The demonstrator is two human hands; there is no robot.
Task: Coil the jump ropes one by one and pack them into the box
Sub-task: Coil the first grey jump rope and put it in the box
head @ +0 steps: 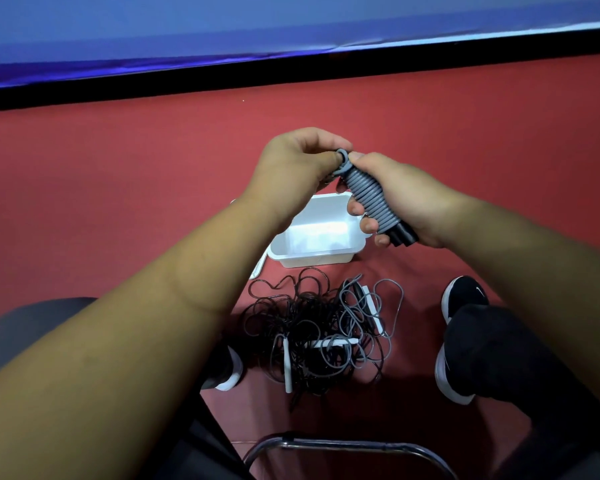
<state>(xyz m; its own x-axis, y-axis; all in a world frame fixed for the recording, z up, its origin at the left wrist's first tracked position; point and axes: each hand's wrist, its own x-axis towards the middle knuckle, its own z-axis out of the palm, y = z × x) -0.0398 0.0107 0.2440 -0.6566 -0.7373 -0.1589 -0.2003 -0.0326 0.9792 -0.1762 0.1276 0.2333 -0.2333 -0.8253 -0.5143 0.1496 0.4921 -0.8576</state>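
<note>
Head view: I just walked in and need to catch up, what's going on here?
A seated person is coiling a grey jump rope. The right hand grips the bundle, wound round black handles; the left hand pinches the rope's end at its top. The white box on the floor below shows no rope inside. A tangled pile of black and grey ropes lies between the shoes.

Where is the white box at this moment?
Head view, centre: the white box sits on the red floor, just beyond the tangled rope pile, partly hidden by the right hand gripping the coiled grey rope.
</note>
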